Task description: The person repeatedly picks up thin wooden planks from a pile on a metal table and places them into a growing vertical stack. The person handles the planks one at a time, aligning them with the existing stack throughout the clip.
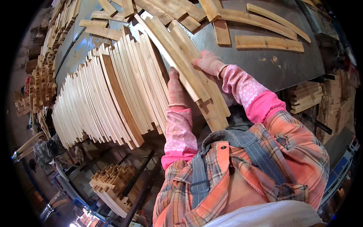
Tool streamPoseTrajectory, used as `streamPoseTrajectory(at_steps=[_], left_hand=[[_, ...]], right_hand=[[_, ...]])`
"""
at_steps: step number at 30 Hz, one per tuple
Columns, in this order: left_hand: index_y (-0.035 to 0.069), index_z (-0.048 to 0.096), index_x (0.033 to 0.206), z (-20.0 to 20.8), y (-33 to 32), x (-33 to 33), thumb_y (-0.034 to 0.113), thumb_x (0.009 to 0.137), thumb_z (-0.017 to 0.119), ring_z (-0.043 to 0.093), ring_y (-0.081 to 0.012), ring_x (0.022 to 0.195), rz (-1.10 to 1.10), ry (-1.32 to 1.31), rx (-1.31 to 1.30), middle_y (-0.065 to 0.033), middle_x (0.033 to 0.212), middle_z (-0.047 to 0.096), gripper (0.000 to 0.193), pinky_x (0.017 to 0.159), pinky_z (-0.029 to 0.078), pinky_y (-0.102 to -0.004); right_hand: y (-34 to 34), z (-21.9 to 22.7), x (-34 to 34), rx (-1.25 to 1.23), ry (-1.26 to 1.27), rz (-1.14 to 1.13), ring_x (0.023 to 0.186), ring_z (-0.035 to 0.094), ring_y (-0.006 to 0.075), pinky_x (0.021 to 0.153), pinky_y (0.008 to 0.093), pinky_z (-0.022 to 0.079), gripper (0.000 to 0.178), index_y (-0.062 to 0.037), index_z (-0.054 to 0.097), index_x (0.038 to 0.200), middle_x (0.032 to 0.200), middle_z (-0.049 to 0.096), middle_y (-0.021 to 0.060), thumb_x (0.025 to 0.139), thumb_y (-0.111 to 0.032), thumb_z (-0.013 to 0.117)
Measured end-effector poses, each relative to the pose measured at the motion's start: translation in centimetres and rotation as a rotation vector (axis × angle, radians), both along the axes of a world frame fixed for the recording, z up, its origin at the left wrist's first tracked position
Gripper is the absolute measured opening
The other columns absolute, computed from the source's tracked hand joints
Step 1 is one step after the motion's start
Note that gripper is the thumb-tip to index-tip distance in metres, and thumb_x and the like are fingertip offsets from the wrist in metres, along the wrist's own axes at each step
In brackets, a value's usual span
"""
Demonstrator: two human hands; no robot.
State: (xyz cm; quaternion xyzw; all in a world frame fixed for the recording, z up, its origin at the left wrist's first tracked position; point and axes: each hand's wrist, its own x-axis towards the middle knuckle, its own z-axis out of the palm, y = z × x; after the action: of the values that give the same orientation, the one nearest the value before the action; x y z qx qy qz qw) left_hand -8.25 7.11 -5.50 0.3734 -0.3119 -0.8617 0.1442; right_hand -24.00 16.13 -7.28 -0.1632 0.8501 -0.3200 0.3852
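Note:
Both my hands wear pale pinkish work gloves. Between them lie several wooden slats (177, 56), side by side and slanting from the far left toward my body. My left hand (176, 89) is closed against their left side, its fingers partly hidden by the wood. On the other side, my right hand (209, 62) grips the right edge of the slats, fingers bent over the wood. Close to my left hand stands a long row of slats on edge (90, 98), packed tightly, with a darker brown one among them.
The grey metal table (261, 70) carries loose boards (268, 43) at the far right and more pieces (166, 9) at the back. Stacked wood (113, 185) sits below the table at left; another stack (306, 96) is at right. Further piles (43, 81) line the far left.

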Motion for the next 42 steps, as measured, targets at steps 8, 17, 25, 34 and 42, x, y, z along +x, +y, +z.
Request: streamPoseTrajectory(at_steps=[8, 17, 25, 34, 42], left_hand=[[0.002, 0.067, 0.112, -7.0, -1.6, 3.6, 0.021, 0.088, 0.068, 0.066, -0.021, 0.086, -0.121, -0.181, -0.049, -0.0073, 0.096, 0.069, 0.031, 0.079, 0.055, -0.0372], [-0.003, 0.058, 0.129, -3.7, 0.3, 4.8, 0.031, 0.082, 0.072, 0.066, -0.0422, 0.117, -0.723, -0.939, -0.905, -0.0288, 0.118, 0.07, 0.06, 0.101, 0.051, -0.0425], [-0.005, 0.063, 0.119, -0.3, -3.4, -2.5, 0.036, 0.086, 0.072, 0.07, -0.0403, 0.104, -0.48, -0.973, -0.901, -0.0269, 0.112, 0.071, 0.054, 0.089, 0.055, -0.0455], [0.0, 0.062, 0.132, 5.6, -3.2, -4.0, 0.018, 0.092, 0.071, 0.07, -0.025, 0.104, -0.143, -0.392, -0.992, -0.0171, 0.116, 0.073, 0.045, 0.089, 0.056, -0.0364], [0.005, 0.058, 0.138, 14.8, -2.0, -1.5, 0.004, 0.093, 0.068, 0.065, -0.0145, 0.1, -0.054, -0.03, -1.175, -0.0083, 0.121, 0.067, 0.046, 0.083, 0.055, -0.0277]], right_hand=[[2.3, -2.7, -2.3, -0.205, 0.002, 0.084, 0.093, 0.072, 0.0299, 0.085, 0.0405, 0.055, 0.051, 0.0045, 0.07, 0.108, 0.101, 0.074, 0.0226, 0.083, -0.039, 0.074], [-1.8, -0.4, -1.4, -0.059, 0.171, 0.213, 0.11, 0.068, 0.0413, 0.097, 0.0463, 0.053, 0.059, 0.0038, 0.069, 0.117, 0.114, 0.071, 0.0271, 0.082, -0.043, 0.073], [-4.5, 1.4, -2.9, 0.024, -0.071, 0.354, 0.111, 0.07, 0.0315, 0.098, 0.0418, 0.05, 0.072, 0.0005, 0.073, 0.121, 0.118, 0.073, 0.0208, 0.091, -0.064, 0.063], [-3.5, 9.6, -4.5, -0.239, 0.27, 0.25, 0.1, 0.073, 0.0266, 0.09, 0.036, 0.056, 0.069, 0.0007, 0.067, 0.126, 0.108, 0.075, 0.0175, 0.086, -0.055, 0.074], [0.2, 19.3, -3.6, -0.537, 0.391, 0.358, 0.1, 0.073, 0.0274, 0.089, 0.038, 0.056, 0.05, -0.0027, 0.071, 0.121, 0.107, 0.076, 0.0169, 0.086, -0.038, 0.076]])
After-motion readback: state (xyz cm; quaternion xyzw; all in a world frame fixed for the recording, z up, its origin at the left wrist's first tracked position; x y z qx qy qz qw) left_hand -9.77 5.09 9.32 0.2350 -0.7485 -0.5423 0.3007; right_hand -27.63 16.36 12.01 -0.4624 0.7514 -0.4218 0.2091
